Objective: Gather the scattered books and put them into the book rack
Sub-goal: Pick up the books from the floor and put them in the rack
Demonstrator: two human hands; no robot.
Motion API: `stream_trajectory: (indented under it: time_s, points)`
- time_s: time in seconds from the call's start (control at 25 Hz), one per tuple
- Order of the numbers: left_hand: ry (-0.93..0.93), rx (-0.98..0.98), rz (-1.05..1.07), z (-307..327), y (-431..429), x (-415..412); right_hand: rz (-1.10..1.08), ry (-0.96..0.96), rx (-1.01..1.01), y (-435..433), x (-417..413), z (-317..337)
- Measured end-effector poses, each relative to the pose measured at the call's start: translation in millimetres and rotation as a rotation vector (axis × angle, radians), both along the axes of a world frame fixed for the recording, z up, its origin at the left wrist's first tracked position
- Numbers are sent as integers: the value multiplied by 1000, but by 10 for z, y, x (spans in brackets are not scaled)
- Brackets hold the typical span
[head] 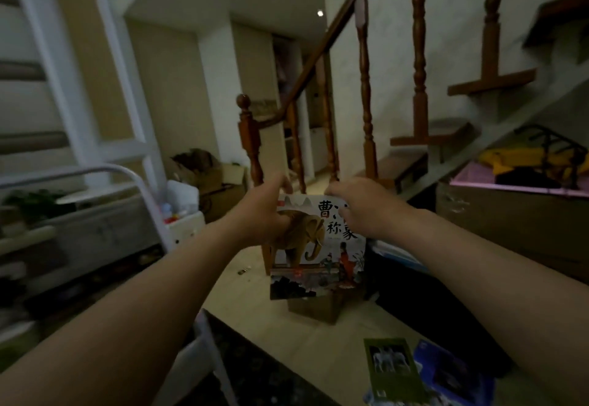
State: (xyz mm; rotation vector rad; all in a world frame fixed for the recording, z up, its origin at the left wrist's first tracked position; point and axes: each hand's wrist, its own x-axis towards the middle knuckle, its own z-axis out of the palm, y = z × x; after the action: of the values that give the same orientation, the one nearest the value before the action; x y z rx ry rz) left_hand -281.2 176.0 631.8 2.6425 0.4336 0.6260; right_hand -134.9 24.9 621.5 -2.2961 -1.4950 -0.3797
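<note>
A picture book with an elephant on its cover (pixel 314 255) stands upright in front of me, held at its top edge from both sides. My left hand (pixel 266 211) grips the upper left corner with the thumb across the cover. My right hand (pixel 360 204) grips the upper right corner. The book's lower edge sits over a brown box-like holder (pixel 314 310) on the floor. Two more books lie on the floor at the lower right: a green one (pixel 390 365) and a blue one (pixel 452 373).
A wooden stair railing (pixel 366 112) and newel post (pixel 250 141) rise behind the book. A cardboard box (pixel 510 220) with pink and yellow items stands right. White furniture and shelves (pixel 105 230) stand left. A dark mat (pixel 411 297) lies right of the holder.
</note>
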Motion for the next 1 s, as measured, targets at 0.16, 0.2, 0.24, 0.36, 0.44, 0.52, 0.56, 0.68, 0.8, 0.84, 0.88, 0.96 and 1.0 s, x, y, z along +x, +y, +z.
stream_trajectory:
  time_s: [0.16,0.2,0.24,0.36,0.44,0.52,0.56,0.68,0.8,0.84,0.88,0.96,1.0]
  points:
    - [-32,62,110,449,327,-823,117,-83,39,459,-665,468]
    - [-47,60,140,551,392,-1025,148,-99,52,577,-840,559]
    - [-61,61,168,648,450,-1222,181,-116,58,705,-999,638]
    - [-76,104,271,880,630,-1823,254,-196,81,1084,-1494,821]
    - [-75,161,360,980,741,-2162,267,-274,130,1300,-1779,896]
    - [-99,214,431,1033,859,-2450,275,-383,184,1483,-2036,951]
    - [-113,234,454,1042,920,-2580,281,-441,201,1578,-2152,970]
    - [-97,327,522,1003,1096,-2818,288,-567,245,1805,-2387,1013]
    - [-44,361,552,906,1232,-2920,287,-647,253,2021,-2500,979]
    - [-24,369,552,861,1254,-2935,294,-654,241,2080,-2520,945]
    - [-1,381,551,807,1280,-2947,294,-660,225,2139,-2534,904]
    - [50,406,531,684,1321,-2950,277,-678,200,2246,-2538,803]
    - [72,420,515,616,1347,-2943,262,-686,197,2295,-2531,750]
